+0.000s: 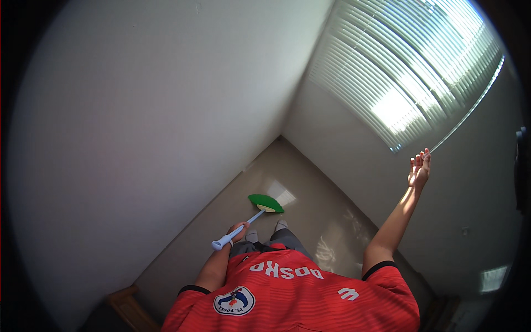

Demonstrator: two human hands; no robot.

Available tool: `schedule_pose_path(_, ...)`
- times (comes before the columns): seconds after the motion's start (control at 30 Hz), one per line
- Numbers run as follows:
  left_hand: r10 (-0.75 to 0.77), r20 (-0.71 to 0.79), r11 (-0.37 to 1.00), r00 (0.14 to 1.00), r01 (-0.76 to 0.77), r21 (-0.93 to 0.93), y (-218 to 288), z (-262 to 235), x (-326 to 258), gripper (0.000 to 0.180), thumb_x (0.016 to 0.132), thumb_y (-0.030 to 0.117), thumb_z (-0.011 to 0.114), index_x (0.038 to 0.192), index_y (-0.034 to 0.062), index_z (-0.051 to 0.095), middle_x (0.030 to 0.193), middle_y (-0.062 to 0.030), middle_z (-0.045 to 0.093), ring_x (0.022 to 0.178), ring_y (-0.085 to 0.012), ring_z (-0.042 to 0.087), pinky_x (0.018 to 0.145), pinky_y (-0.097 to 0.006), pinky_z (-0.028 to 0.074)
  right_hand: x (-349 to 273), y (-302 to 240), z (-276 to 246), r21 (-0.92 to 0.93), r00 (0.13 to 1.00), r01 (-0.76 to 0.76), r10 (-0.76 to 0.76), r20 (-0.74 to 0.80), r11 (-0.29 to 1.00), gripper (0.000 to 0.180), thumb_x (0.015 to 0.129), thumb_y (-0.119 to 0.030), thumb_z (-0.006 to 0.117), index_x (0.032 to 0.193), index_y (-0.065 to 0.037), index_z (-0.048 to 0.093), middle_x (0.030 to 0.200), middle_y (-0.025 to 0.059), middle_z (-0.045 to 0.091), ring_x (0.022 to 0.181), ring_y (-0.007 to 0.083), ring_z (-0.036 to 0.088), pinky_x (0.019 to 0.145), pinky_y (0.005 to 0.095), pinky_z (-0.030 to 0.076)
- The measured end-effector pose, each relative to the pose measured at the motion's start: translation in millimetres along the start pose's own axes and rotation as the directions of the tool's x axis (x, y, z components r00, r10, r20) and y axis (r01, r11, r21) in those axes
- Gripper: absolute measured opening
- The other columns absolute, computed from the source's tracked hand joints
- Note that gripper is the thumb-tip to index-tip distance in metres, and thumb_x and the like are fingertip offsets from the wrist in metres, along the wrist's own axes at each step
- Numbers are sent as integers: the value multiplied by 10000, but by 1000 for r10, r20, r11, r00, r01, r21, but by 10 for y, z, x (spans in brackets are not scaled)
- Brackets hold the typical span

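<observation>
Fingers of your left hand [240, 235] hold a green-headed, pale-blue-handled broom [265, 201]. Your right hand [419, 172] seemingly works the slim translucent blind wand [454, 131], grip unclear; turning it calls for a pinch.

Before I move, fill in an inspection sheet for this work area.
Surface: shiny floor, with patches of reflected light.
Things in use: broom, green head down by the feet; slatted blind with a thin wand or cord.
Clutter: wooden piece at lower left, partly in view.
Hands: left hand grips the broom's handle; right hand is raised at the wand's lower end, grip unclear.
Cables: nothing seen.
Surroundings: pale left wall meets the blind's wall in a corner ahead.
</observation>
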State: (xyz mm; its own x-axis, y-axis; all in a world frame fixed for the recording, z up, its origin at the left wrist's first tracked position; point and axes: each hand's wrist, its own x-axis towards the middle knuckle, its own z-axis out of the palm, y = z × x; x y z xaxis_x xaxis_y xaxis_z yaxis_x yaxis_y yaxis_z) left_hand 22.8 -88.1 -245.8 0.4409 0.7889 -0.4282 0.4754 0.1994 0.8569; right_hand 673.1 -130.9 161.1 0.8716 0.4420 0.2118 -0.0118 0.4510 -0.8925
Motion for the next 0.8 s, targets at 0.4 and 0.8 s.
schedule_pose_path(0.4, 54, -20, 994, 998, -52, 93, 81, 61, -46, 520, 977, 552, 523, 1142, 81, 667, 749, -50, 630, 671, -148, 596, 660, -329, 498, -18, -2, 9, -39, 998, 17, -19, -56, 999, 455, 963, -375, 654, 1345, -160, 534, 1281, 50, 523, 1017, 143, 526, 859, 353, 485)
schedule_pose_path(0.8, 66, 17, 997, 998, -66, 26, -18, 47, -49, 537, 974, 544, 540, 1181, 61, 652, 753, -32, 617, 663, -120, 573, 638, -304, 487, 99, 59, -97, -34, 994, 65, -68, -89, 997, 395, 953, -266, 682, 1298, -130, 546, 1164, 9, 603, 986, 137, 550, 866, 367, 470)
